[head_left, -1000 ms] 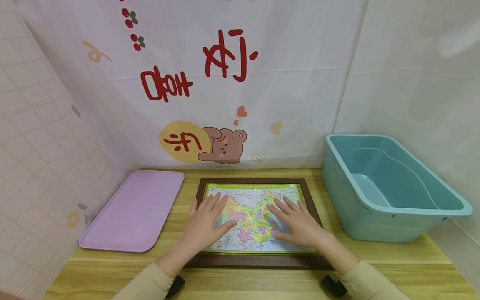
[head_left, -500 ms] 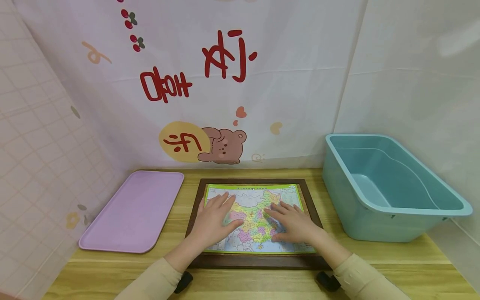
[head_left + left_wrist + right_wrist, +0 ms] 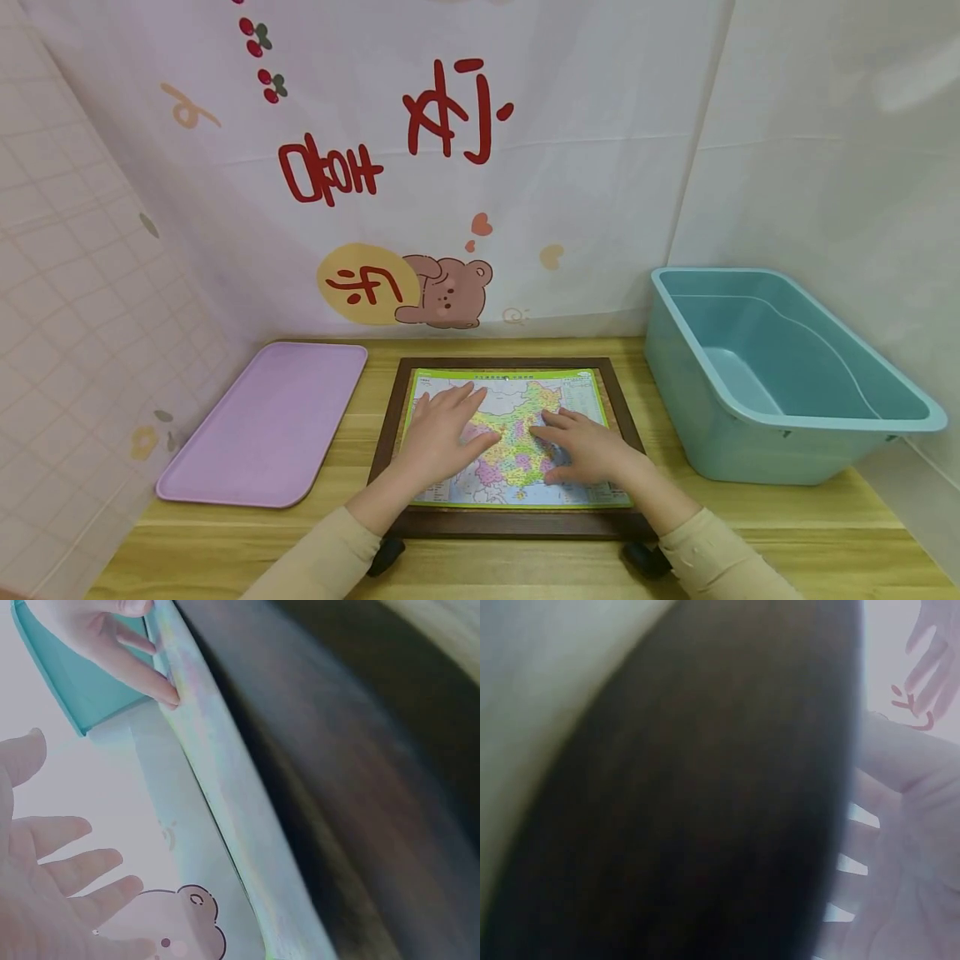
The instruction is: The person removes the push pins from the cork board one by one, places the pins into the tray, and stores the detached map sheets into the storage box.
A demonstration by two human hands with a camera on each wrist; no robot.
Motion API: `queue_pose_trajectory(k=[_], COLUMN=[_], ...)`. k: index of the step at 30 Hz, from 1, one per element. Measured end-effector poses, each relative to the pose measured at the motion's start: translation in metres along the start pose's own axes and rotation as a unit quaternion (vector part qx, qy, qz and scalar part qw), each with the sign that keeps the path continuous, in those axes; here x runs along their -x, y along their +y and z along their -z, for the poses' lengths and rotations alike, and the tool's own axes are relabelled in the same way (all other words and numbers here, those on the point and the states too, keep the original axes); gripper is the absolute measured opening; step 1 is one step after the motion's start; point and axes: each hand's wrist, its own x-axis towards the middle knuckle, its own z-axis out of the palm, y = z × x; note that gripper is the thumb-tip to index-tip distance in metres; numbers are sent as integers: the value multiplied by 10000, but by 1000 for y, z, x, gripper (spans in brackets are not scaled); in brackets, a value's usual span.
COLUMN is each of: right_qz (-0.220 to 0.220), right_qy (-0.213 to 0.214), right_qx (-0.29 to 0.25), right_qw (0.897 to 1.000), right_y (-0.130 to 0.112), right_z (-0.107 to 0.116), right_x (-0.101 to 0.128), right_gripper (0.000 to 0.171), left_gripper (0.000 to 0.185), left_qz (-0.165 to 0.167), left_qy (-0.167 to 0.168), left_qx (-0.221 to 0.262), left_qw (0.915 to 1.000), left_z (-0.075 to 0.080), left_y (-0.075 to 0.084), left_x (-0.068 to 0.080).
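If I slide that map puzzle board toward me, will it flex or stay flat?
The map puzzle board has a thick dark wooden frame, so it probably stays stiff. It lies flat and should slide without tipping. The left hand and right hand press flat on it.

The left hand (image 3: 441, 433) and right hand (image 3: 588, 448) lie flat on the map (image 3: 510, 396), covering much of its middle, so the print beneath them cannot be read; the lettering elsewhere on the map is too small to make out. Both forearms run off the bottom edge of the head view. In the left wrist view the frame (image 3: 360, 787) is a dark smear and the map's edge (image 3: 217, 795) is blurred. The right wrist view is almost all blurred dark frame (image 3: 705, 795), with the right hand (image 3: 915, 855) cut off at the right edge.
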Motion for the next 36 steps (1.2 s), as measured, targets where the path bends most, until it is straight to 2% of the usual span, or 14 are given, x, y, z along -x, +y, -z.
queue_pose_trajectory(k=[12, 20, 36], right_qz=[-273, -201, -153], right_qy=[-136, -72, -139], right_qx=[-282, -220, -61], right_qw=[9991, 9995, 9998], right_y=[-4, -3, -3], right_z=[4, 5, 5], right_x=[0, 0, -5], right_gripper=[72, 72, 72], left_gripper=[62, 61, 56], left_qz=[59, 141, 871], left_qy=[-127, -220, -574], left_qx=[229, 371, 948], left_qw=[9996, 9990, 9900], left_z=[4, 4, -4], left_y=[7, 4, -4], left_x=[-20, -36, -61])
